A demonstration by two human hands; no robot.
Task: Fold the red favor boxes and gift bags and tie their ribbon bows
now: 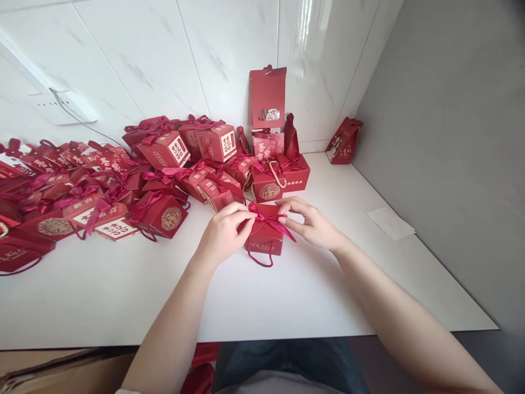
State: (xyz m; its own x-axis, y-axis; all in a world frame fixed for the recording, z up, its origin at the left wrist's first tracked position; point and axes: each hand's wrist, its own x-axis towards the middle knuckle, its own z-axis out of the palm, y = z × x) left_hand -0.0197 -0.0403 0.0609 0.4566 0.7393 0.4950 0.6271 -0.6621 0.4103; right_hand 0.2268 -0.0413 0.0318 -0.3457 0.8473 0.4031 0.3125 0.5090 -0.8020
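Note:
A small red gift box (264,243) stands on the white table in front of me, its twisted cord handle hanging down the near side. On its top lies a magenta ribbon (268,219) tied in a bow, with one tail draped over the right edge. My left hand (225,230) pinches the bow's left loop between thumb and fingertips. At the bow's right side is my right hand (309,221), thumb and forefinger closed on the ribbon there. The knot lies between the two hands.
Many red gift boxes with ribbons (159,213) are piled along the left and back. A tall red box (268,96) leans against the tiled wall. Another red box (344,141) stands in the far right corner. White paper (390,223) lies by the grey partition (451,164).

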